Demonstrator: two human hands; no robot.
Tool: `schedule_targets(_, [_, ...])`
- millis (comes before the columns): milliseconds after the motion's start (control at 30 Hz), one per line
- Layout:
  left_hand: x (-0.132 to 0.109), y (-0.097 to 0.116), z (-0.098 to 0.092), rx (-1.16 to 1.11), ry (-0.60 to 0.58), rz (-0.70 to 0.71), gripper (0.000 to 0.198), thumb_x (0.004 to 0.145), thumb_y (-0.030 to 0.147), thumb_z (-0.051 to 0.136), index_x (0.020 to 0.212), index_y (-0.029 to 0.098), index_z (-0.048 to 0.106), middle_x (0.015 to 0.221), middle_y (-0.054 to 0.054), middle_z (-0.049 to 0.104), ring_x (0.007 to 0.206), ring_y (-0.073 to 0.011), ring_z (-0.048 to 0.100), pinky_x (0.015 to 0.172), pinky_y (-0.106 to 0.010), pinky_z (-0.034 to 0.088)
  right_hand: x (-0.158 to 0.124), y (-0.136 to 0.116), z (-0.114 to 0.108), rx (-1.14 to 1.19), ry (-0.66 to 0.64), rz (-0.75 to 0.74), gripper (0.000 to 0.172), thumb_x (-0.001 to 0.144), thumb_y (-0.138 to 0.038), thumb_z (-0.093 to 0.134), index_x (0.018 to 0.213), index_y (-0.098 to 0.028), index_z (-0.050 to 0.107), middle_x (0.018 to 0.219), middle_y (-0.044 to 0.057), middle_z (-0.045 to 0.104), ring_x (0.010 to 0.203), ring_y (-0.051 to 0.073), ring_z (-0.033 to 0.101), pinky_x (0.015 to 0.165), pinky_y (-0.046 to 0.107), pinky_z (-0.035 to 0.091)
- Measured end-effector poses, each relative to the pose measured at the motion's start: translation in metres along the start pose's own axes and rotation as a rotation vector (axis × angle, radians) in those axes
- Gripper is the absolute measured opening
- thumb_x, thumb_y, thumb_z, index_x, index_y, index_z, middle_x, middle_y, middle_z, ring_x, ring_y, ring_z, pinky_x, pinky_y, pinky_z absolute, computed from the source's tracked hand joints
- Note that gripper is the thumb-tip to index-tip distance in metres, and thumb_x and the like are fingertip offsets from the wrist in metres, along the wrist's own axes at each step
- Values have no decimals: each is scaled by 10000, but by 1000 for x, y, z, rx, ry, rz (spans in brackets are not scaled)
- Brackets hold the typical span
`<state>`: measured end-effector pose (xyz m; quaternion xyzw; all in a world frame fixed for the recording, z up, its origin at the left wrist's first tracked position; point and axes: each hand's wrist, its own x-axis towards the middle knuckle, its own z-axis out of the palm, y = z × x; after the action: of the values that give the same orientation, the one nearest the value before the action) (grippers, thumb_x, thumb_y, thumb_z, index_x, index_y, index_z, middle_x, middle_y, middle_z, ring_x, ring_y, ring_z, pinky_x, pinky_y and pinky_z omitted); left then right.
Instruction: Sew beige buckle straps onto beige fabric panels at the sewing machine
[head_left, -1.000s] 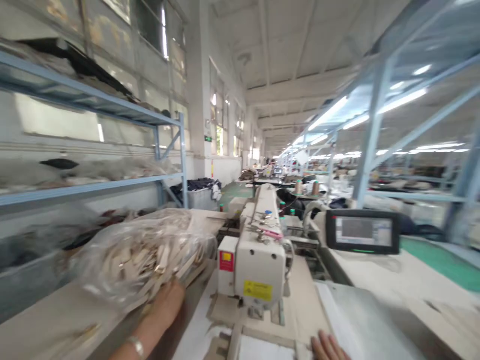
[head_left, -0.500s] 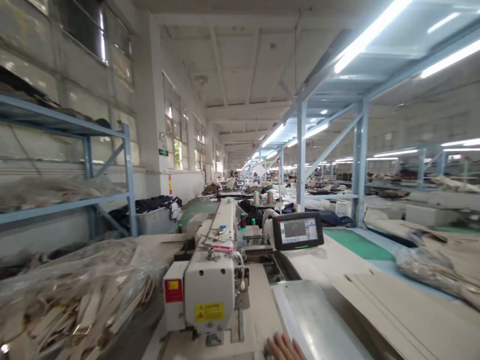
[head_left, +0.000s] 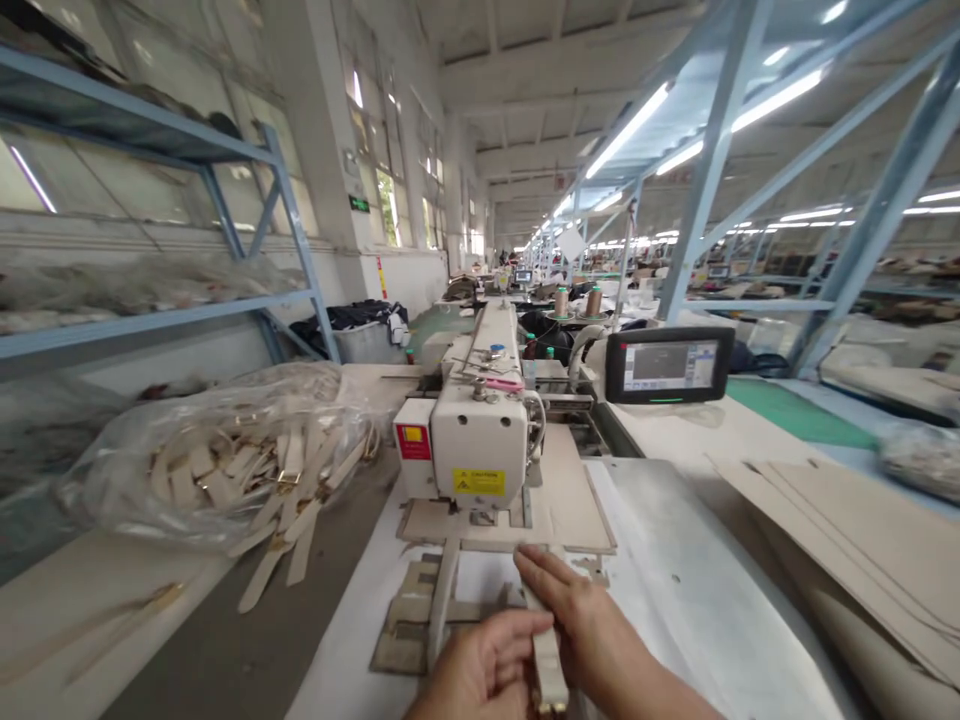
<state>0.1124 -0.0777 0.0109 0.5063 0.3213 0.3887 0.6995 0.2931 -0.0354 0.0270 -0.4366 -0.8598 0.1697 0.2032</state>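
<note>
Low in the head view, my left hand (head_left: 484, 665) has its fingers curled around the near end of a beige strap (head_left: 550, 665) that has a gold-coloured metal end. My right hand (head_left: 589, 610) lies against the strap's right side, fingers extended forward over its far part and pressed together. Just beyond my hands is the white sewing machine head (head_left: 480, 440), with a beige panel (head_left: 574, 500) beneath and beside it. Left of my hands, a flat template with cut-outs (head_left: 405, 625) rests on the white work surface (head_left: 352, 620), a light strip across it.
A clear plastic bag (head_left: 112, 480) of beige straps with gold buckles lies at left. The control screen (head_left: 670, 365) stands right of the machine. Large beige sheets (head_left: 847, 540) lie at right, a blue shelf (head_left: 150, 320) at the upper left.
The view has tilted down and shifted left. My left hand has come into view with the strap, and my right hand has moved in beside it from the panel's near edge.
</note>
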Motion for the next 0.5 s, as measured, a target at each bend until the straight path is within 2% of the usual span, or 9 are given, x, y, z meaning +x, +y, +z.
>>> schedule_targets(67, [19,3,-10,92,45,22,476,733,365,840,1142,167,698,1057,-139,756,1004,-288,724,956,-429,533,19,7,1,-40,-28,21,871,629,15,416,1482,-140,504,1574,139,401,1313,227,563,1062,317,486])
schedule_targets(133, [34,2,-22,144,119,36,437,701,323,829,1077,140,704,983,-132,761,952,-273,726,937,-408,536,36,12,4,-87,-55,41,848,650,8,421,1480,-142,505,1569,145,407,1306,223,569,1045,314,500])
schedule_targets(233, [46,-4,-35,131,171,25,473,696,388,815,1067,121,692,923,-126,753,864,-251,716,841,-368,550,53,17,12,-121,-88,26,729,720,-58,481,1445,-108,543,1527,170,465,1374,252,499,1101,370,460])
schedule_targets(333, [49,-7,-40,143,208,16,510,735,463,789,1091,114,679,883,-105,735,776,-208,678,759,-321,528,60,21,20,-136,-115,6,663,764,-166,576,1422,-88,566,1509,174,490,1445,318,394,1202,484,319])
schedule_targets(433, [48,-2,-41,194,244,-4,527,766,531,761,1087,120,685,839,-79,713,708,-176,624,655,-273,483,64,23,24,-213,-106,27,580,838,-260,593,1402,-125,591,1492,142,529,1435,345,398,1227,536,230])
schedule_targets(500, [45,3,-41,220,256,-24,534,777,553,748,1083,119,692,819,-69,703,681,-162,596,616,-256,459,67,23,25,-264,-95,30,559,877,-300,576,1412,-138,578,1483,129,546,1414,342,418,1221,528,228])
